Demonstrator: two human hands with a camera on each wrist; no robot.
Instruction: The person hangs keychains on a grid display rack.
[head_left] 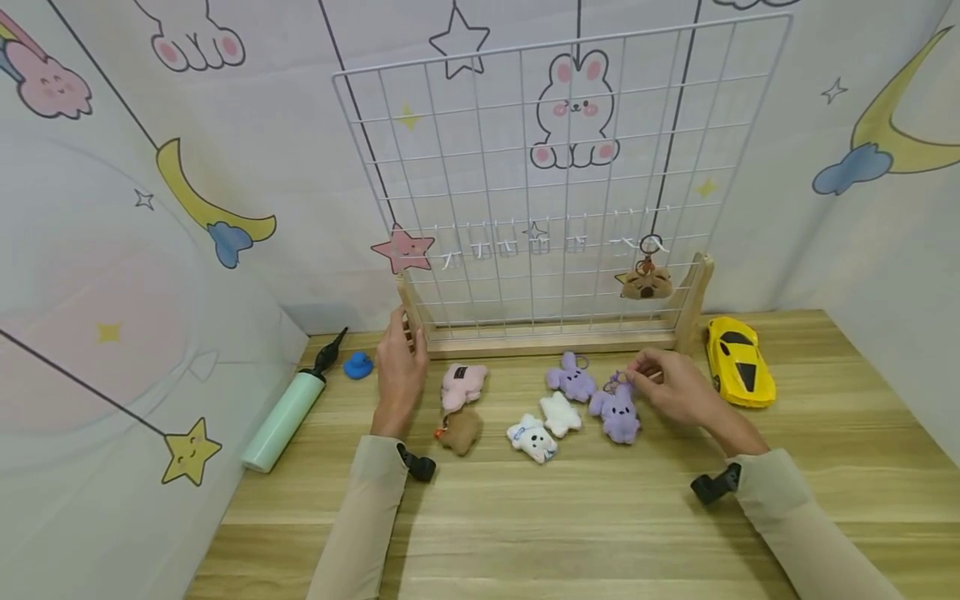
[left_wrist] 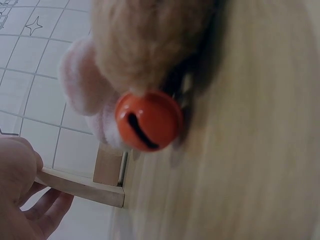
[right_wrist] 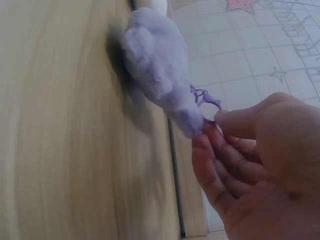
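Observation:
Thumb and fingertips of my right hand (head_left: 675,387) pinch the purple key ring (right_wrist: 218,104) of a purple plush keychain (head_left: 618,414), whose furry body is tilted beside the fingers in the right wrist view. My left hand (head_left: 401,362) holds the left wooden upright (left_wrist: 82,188) of a white wire grid rack (head_left: 525,192), its fingers bent around the wood. Near that hand lie a pink plush (head_left: 463,385) and a brown plush (head_left: 460,431) with an orange bell (left_wrist: 148,121). A second purple plush (head_left: 572,380) lies left of the held one.
White plush keychains (head_left: 532,439) lie mid-table. A brown plush keychain (head_left: 647,282) hangs at the rack's right, along a row of small white hooks (head_left: 540,243). A yellow toy car (head_left: 741,362) stands at right; a blue duck (head_left: 358,365) and mint-green pump (head_left: 287,419) at left.

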